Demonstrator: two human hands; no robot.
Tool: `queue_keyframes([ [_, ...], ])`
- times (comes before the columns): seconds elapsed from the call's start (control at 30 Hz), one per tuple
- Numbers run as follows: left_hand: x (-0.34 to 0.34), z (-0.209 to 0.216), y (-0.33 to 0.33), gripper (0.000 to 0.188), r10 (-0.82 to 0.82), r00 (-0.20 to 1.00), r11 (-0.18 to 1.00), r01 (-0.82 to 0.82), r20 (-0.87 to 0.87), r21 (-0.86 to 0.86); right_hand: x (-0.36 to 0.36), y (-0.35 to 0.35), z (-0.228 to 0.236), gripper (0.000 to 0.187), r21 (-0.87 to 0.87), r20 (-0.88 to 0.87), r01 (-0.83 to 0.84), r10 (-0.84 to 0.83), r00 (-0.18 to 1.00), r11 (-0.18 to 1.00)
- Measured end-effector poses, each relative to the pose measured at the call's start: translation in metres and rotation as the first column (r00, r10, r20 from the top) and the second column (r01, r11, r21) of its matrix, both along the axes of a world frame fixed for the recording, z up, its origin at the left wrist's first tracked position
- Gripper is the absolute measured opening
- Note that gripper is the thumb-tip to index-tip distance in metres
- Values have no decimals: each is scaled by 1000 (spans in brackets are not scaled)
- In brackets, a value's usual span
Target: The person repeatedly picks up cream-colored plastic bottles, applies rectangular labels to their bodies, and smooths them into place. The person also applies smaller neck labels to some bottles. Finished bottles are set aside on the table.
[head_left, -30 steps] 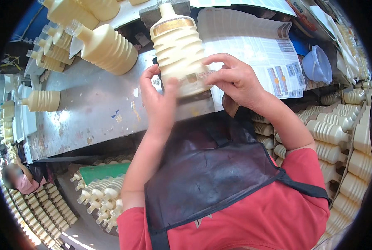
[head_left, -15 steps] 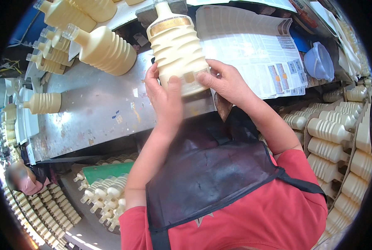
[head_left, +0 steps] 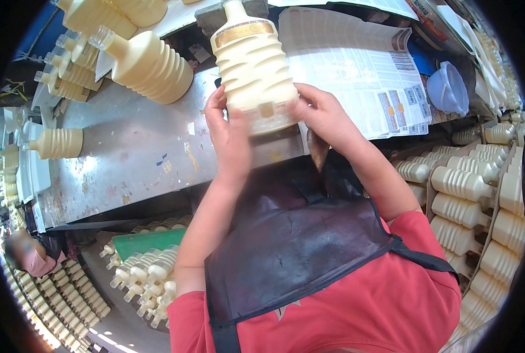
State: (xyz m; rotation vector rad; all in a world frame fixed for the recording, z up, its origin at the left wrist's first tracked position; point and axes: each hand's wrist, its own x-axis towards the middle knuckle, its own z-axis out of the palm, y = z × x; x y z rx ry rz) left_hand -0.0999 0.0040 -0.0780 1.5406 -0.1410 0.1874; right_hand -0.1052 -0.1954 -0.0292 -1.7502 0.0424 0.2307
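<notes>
A cream-coloured ribbed bottle with a gold band at its shoulder lies in front of me, neck pointing away. My left hand grips its lower left side, fingers curled along the edge and the thumb near the front. At the lower right side, my right hand holds the bottle with its fingers partly hidden and its thumb by the edge. A clear label with a small gold square runs across the bottle's base. The neck's tip is cut off by the frame's top.
Printed label sheets cover the right of the metal table. More cream bottles stand at the left, one smaller bottle apart. A lilac bucket sits far right. Stacked bottles flank me; another person is at lower left.
Both thumbs have slid outward from the label toward the bottle's sides. The bottle sits almost where it was, shifted very slightly right in the picture.
</notes>
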Motion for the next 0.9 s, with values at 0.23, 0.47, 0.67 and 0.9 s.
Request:
queue_keyframes([
  [0.23,-3,-1,-2,66,-34,999,998,32,-30,-52,-1,4,-11,51,34,83,18,-21,996,999],
  [0.47,-3,0,-1,66,-42,999,999,42,-22,-11,-1,5,-13,53,-7,89,17,-16,996,1000],
  [0.67,-5,0,3,50,-93,992,989,82,-81,-125,-4,5,5,53,99,-16,32,-30,999,995],
  [0.9,-14,-10,18,66,-159,986,969,145,-55,-201,-5,1,-4,53,-14,108,51,-49,993,999],
])
